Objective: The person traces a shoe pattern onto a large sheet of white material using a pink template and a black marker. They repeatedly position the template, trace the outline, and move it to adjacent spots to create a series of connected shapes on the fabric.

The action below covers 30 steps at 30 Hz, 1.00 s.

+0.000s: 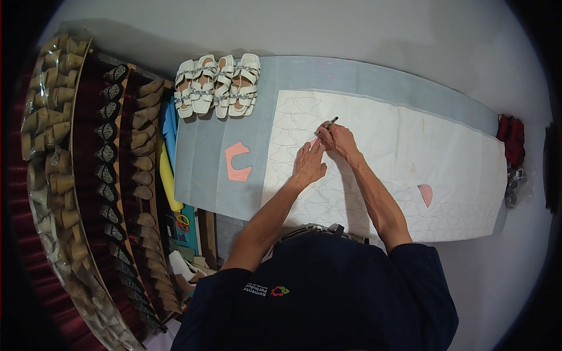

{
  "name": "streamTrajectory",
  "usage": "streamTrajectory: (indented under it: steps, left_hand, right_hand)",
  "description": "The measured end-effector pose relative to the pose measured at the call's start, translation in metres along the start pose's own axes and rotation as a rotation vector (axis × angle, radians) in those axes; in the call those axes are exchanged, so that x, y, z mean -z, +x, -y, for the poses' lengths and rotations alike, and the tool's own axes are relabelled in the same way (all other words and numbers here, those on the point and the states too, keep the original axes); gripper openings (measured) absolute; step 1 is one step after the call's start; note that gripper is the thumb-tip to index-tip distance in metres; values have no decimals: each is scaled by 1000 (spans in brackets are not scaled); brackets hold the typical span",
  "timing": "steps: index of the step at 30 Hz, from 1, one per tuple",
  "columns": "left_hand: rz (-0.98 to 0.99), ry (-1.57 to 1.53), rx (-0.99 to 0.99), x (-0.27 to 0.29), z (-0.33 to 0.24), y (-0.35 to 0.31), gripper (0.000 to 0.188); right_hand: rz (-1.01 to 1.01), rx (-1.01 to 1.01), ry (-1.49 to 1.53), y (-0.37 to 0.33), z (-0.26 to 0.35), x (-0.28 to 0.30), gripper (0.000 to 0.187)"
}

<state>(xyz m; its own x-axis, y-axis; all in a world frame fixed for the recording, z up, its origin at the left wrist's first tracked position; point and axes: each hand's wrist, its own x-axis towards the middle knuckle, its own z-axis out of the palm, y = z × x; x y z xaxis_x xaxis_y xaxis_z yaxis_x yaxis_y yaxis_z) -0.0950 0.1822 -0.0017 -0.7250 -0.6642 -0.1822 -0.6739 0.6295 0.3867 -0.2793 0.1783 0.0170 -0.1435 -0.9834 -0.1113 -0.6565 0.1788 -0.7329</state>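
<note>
On a white sheet (pixel 380 146) covered in traced outlines, my left hand (pixel 309 165) lies with fingers stretched out, pressing down a small pink template (pixel 316 142) mostly hidden beneath my fingers. Just beyond it, my right hand (pixel 339 142) is closed around a dark pen (pixel 334 120), its tip hidden by my fingers near the template's far edge. Rows of curved outlines fill the sheet's left part and run along its near side. A pink half-round template (pixel 425 195) rests at the sheet's right, and a larger pink U-shaped template (pixel 237 162) lies left of the sheet.
The grey tabletop (pixel 228 131) carries white strappy sandals (pixel 218 85) at its far left. Shelves of wooden shoe lasts (pixel 143 140) and dark patterned shoes (pixel 108 131) stand left. Rolled yellow material (pixel 168 181) leans by the table. A red and black bundle (pixel 511 139) hangs at right.
</note>
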Motion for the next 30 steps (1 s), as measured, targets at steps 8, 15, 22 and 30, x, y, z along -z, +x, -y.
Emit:
streamTrajectory:
  steps: [8, 15, 22, 30]
  left_hand:
    - [-36, -8, -43, 4, 5, -1, 67]
    - [-16, -21, -79, 9, 6, 0, 67]
    - [1, -43, -106, 10, 12, -1, 66]
    - [-37, -66, -214, 13, 25, -1, 65]
  right_hand:
    - [-24, -27, 3, -23, -10, 6, 37]
    - [-179, 36, 59, -32, -22, -8, 37]
    - [-196, -59, 256, -47, -9, -7, 31]
    - [-250, 59, 100, -82, -3, -2, 26]
